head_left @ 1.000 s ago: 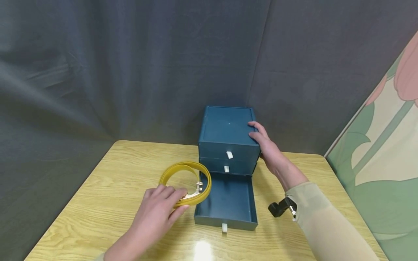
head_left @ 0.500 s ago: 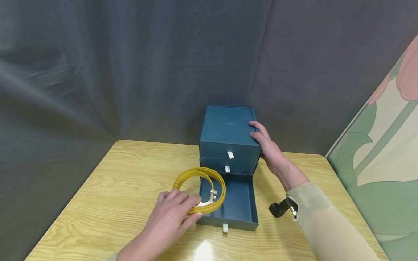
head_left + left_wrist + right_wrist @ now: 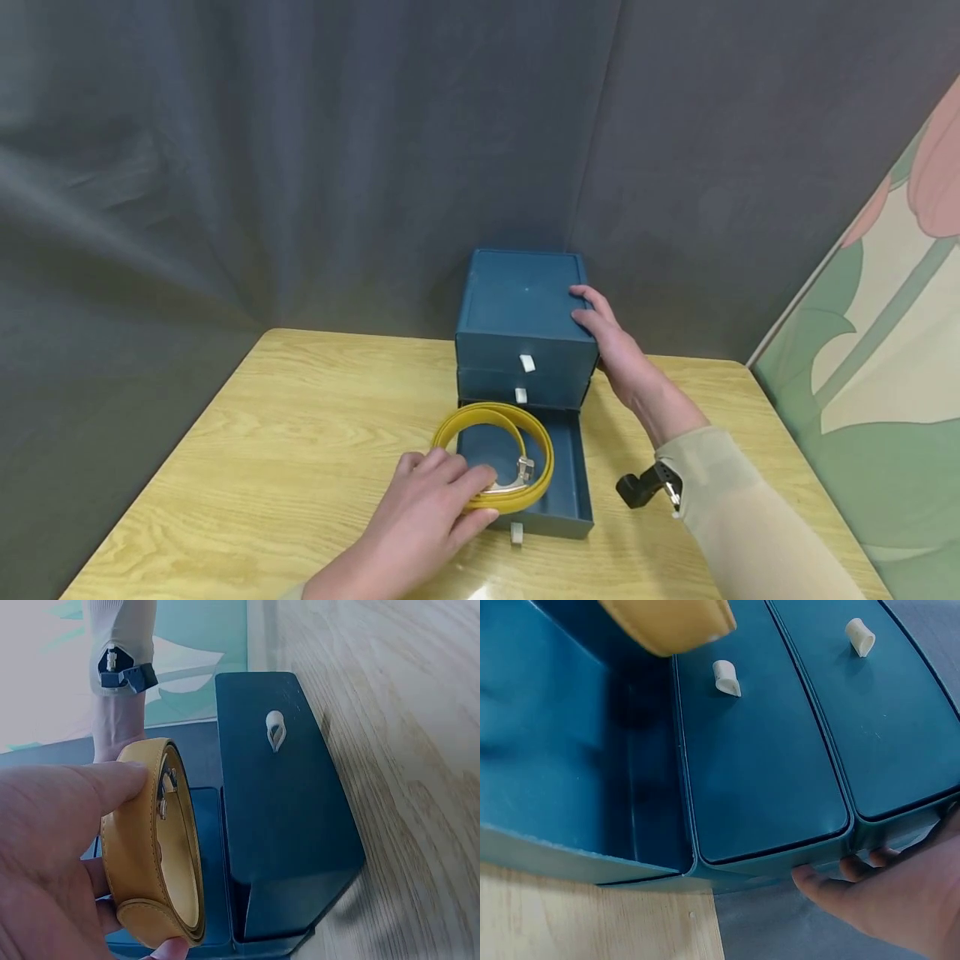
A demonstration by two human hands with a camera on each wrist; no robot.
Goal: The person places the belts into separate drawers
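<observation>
A coiled yellow belt with a silver buckle is pinched between the thumb and fingers of my left hand. The coil hangs over the pulled-out bottom drawer of a dark blue drawer box. In the left wrist view the belt shows stitched edges, with my thumb on its outer side. My right hand rests on the box's right side, fingertips over the top edge. The right wrist view shows its fingers against the box's side, and the belt above the drawer.
The two upper drawers, with white pull tabs, are closed. The box stands on a wooden table before a dark grey curtain. At right is a flower-patterned panel. A black wrist camera sits at my right sleeve.
My left hand has carried the belt rightward and a little nearer, from the drawer's left side to over the drawer. My right hand has stayed on the box.
</observation>
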